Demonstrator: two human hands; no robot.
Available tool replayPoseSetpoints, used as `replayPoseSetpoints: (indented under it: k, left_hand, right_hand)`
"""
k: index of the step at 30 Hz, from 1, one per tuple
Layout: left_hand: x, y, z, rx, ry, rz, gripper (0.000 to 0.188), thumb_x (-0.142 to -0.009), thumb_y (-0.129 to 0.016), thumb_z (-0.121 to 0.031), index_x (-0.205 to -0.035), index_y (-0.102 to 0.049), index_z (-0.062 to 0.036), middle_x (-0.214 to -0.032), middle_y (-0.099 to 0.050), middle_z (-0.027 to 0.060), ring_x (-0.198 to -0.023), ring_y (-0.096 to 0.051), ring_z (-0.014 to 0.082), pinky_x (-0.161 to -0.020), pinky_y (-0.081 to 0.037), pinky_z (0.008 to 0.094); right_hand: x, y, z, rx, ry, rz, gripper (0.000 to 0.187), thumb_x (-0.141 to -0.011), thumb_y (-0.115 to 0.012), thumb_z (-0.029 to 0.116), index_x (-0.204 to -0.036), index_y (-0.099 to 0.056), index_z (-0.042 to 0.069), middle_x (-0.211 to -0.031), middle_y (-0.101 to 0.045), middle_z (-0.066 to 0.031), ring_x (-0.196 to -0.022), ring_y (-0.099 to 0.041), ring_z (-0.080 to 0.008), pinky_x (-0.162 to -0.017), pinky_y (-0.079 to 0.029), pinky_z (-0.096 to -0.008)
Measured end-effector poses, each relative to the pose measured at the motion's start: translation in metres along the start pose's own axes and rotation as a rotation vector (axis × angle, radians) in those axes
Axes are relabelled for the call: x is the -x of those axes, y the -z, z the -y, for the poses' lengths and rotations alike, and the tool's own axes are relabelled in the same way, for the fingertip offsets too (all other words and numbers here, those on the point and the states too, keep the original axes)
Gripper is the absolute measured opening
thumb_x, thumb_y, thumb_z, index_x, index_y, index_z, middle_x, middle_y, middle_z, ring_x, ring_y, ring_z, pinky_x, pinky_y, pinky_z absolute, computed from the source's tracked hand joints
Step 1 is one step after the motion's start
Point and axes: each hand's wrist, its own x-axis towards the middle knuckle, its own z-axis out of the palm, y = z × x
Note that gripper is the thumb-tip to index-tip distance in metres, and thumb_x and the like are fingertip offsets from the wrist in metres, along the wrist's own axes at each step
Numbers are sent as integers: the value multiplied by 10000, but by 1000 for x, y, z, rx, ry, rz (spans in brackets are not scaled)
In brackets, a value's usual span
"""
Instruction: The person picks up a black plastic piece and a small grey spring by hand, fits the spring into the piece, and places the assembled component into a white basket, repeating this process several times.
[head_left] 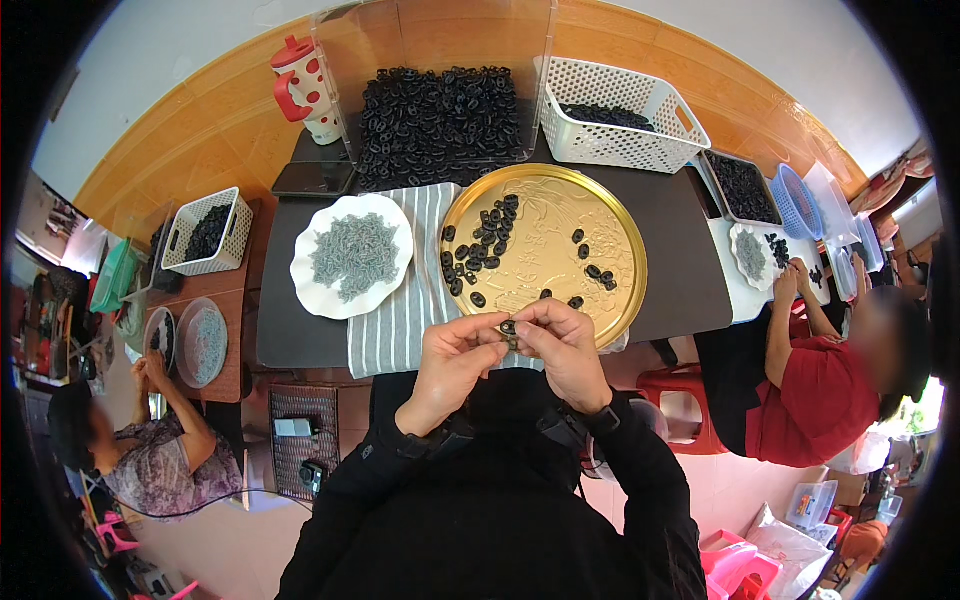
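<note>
Close together at the near edge of a round gold tray (622, 225), my two hands meet over a small black oval part (508, 327). My left hand (450, 362) pinches it from the left with thumb and forefinger. From the other side my right hand (566, 350) grips the same part, fingertips touching it. Several like black parts (492, 232) lie in a cluster on the tray's left half, and a few more are scattered to the right. Left of the tray, a scalloped white plate (303, 272) holds a heap of small grey-green pieces (355, 255), too small to name.
A clear bin of black parts (440, 120) stands at the back, beside a white perforated basket (625, 150). A phone (312, 178), a spotted tumbler (307, 95) and a striped cloth (375, 345) are nearby. Co-workers sit left (165, 450) and right (820, 390).
</note>
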Motion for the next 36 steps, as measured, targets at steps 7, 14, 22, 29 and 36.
replayPoseSetpoints:
  k: [7,14,22,29,36]
  left_hand:
    - [-1,2,1,-40,16,25,289,-809,-605,67,-1091,-643,13,-753,-616,16,-610,-522,40,-499,-410,170]
    - [1,0,1,-23,8,-19,281,-808,-611,66,-1083,-647,18,-753,-614,18,-597,-518,39,-495,-408,169]
    - [1,-1,0,-2,5,-36,283,-802,-607,76,-1076,-651,17,-767,-629,34,-601,-534,47,-494,-413,166]
    - [3,-3,5,20,0,-55,283,-806,-603,73,-1081,-646,24,-778,-635,40,-616,-546,51,-498,-421,170]
    - [4,0,5,49,-8,-22,296,-823,-603,85,-1112,-633,28,-803,-642,64,-642,-578,90,-529,-462,193]
  right_hand:
    - [2,0,1,191,128,62,81,-868,-577,-26,-938,-615,-13,-806,-597,3,-721,-524,-37,-650,-437,-196]
    - [4,-3,-4,81,75,4,71,-865,-583,-8,-927,-617,-18,-773,-596,5,-699,-526,-44,-635,-432,-193]
    - [5,-4,-5,88,111,-16,65,-868,-576,-1,-917,-616,-16,-767,-595,3,-679,-527,-44,-624,-433,-192]
    - [6,-4,-7,76,89,-26,65,-873,-585,7,-929,-610,-14,-774,-592,6,-686,-528,-43,-633,-436,-189]
    - [9,2,-10,44,105,47,159,-838,-622,-44,-994,-607,-16,-860,-594,0,-743,-540,-47,-668,-448,-188]
